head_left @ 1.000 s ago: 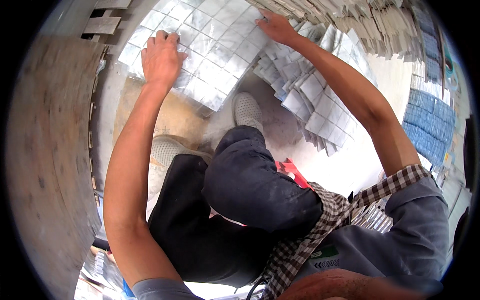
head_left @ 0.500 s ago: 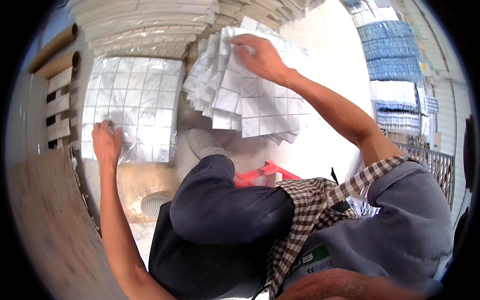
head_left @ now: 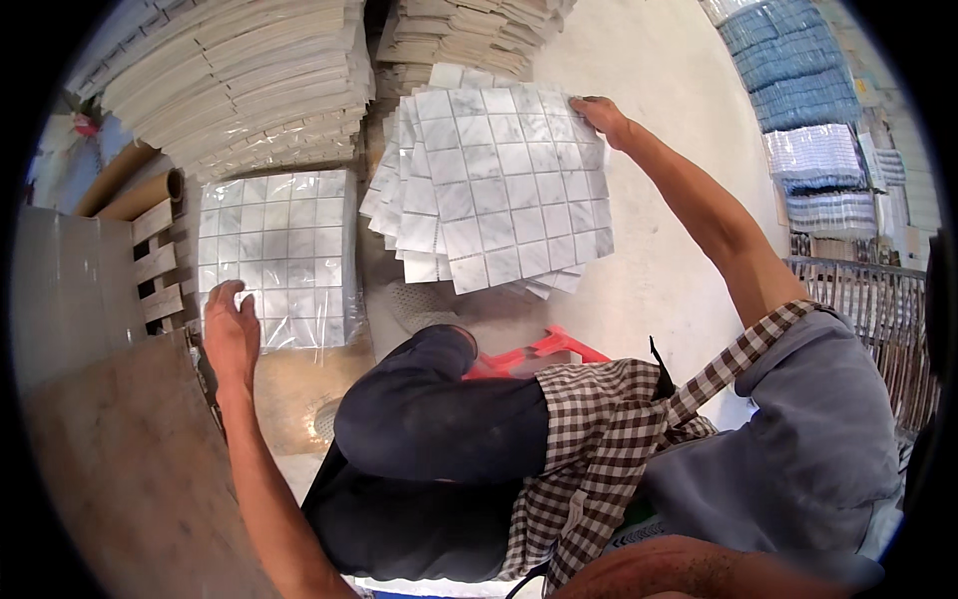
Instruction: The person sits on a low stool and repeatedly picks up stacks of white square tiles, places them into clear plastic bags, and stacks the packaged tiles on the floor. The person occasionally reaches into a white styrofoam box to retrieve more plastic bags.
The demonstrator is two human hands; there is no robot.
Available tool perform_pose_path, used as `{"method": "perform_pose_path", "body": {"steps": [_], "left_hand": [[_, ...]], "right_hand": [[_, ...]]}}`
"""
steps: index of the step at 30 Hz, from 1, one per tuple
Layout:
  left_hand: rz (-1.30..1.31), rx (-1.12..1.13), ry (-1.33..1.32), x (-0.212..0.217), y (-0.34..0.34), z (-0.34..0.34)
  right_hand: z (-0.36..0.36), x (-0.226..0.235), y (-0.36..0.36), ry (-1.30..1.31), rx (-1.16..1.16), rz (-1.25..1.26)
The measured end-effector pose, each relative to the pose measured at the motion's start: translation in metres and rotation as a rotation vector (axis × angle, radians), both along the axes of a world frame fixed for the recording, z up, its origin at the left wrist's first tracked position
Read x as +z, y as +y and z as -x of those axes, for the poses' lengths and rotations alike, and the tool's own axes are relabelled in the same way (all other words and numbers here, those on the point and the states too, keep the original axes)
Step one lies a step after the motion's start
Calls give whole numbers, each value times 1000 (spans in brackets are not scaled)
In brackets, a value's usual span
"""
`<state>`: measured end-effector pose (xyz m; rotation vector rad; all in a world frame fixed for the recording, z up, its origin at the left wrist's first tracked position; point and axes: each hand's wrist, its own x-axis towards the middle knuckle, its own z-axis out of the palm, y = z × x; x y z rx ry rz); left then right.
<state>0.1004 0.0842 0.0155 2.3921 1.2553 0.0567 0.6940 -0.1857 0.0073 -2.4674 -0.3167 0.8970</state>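
A fanned pile of white-and-grey marble mosaic tile sheets lies ahead of me, slightly right of the middle. My right hand pinches the top mosaic tile sheet at its far right corner. The sheets under it stick out unevenly, mostly on the left. To the left is a square stack of similar tile sheets wrapped in clear shiny plastic. My left hand rests on its near left corner, fingers loosely bent and apart, holding nothing that I can see.
Tall stacks of flat cream packs stand beyond the wrapped stack. Cardboard tubes and a wooden pallet are at the left. A red plastic stool sits by my knee. Blue and white bundles line the far right.
My right hand has gone from above the pile's far left part to the top sheet's far right corner and closed on it. My left hand remains at the wrapped stack. The view has shifted.
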Motion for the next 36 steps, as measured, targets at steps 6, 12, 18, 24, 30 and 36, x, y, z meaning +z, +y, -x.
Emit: {"method": "perform_pose_path", "body": {"steps": [6, 12, 18, 24, 30, 36], "left_hand": [[146, 59, -127, 72, -56, -35], [261, 147, -275, 75, -102, -39], [446, 132, -476, 37, -131, -83], [405, 18, -346, 21, -143, -94], [513, -52, -365, -4, -145, -99], [876, 69, -750, -13, -138, -98]], "right_hand": [[13, 3, -10, -111, -99, -273], [27, 27, 4, 216, -137, -479], [4, 17, -1, 318, -113, -282], [55, 59, 9, 24, -18, -425], [154, 182, 9, -3, 184, -597], [257, 280, 7, -65, 495, -722]]}}
